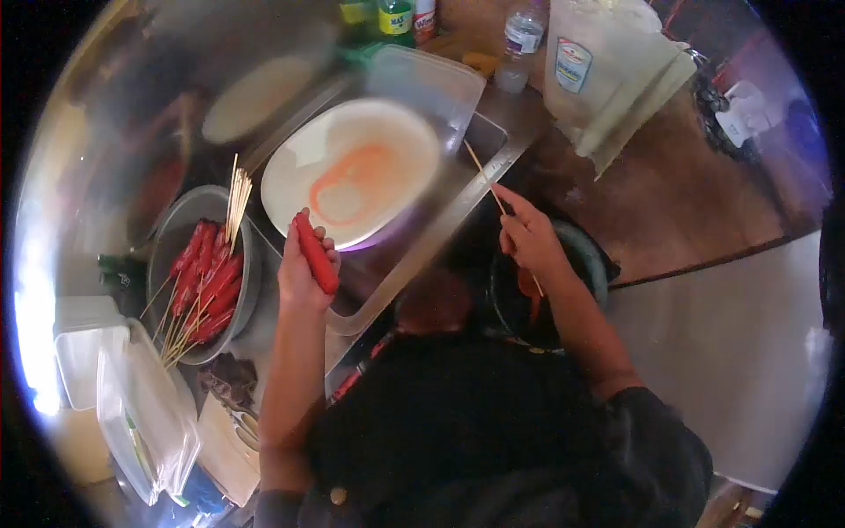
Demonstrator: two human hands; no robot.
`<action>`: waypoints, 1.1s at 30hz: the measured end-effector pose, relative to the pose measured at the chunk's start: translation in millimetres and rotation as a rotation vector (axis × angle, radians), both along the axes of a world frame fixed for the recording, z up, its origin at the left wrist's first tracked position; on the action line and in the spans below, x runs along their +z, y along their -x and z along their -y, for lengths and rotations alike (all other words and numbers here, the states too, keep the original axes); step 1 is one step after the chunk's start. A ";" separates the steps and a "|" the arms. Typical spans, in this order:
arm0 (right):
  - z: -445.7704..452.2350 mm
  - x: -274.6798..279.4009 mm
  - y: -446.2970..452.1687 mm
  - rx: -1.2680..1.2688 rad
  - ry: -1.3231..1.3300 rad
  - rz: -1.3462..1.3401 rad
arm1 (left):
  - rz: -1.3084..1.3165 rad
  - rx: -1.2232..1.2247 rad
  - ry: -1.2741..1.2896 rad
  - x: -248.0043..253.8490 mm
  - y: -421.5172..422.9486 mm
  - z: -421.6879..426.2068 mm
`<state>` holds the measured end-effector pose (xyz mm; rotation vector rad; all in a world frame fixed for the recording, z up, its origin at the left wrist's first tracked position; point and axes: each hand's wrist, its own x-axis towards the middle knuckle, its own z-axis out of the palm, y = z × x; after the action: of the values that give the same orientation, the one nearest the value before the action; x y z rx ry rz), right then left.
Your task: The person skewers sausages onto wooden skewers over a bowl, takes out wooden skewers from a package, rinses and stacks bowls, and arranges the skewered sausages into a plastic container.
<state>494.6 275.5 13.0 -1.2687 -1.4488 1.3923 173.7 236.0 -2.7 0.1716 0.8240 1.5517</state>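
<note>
In my left hand (304, 268), palm up, lies a red sausage (315, 253) with the fingers curled beside it. My right hand (530, 233) pinches a thin wooden skewer (483, 169), whose far end points up and away; the two hands are well apart. Beyond my left hand is a white oval dish (286, 183) with an orange-red smear on its bottom. To the left, a grey bowl (249, 308) holds several red sausages (211, 282) on sticks, and a bunch of bare skewers (238, 202) stands up at its far side.
Under my right forearm sits a dark bucket (598, 264) with something red in it. Clear plastic containers (145, 414) stand at lower left. A plastic bottle (521, 44) and a large pale bag (607, 70) are at the back. The metal sink edge (414, 264) runs diagonally between my hands.
</note>
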 end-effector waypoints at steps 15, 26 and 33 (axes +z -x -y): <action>90.1 32.1 59.5 0.533 -0.248 0.299 | 0.236 0.095 -0.044 -3.7 -5.5 -32.9; 86.9 37.6 59.7 0.566 -0.175 0.429 | 0.210 0.103 -0.418 -3.7 -4.9 -22.4; 82.4 42.5 56.4 0.543 -0.367 0.267 | 0.175 0.195 -0.401 5.5 -12.1 -24.6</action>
<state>438.2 193.1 55.5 -0.8803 -2.2351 1.2243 185.8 260.7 2.8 0.2474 0.3937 1.8775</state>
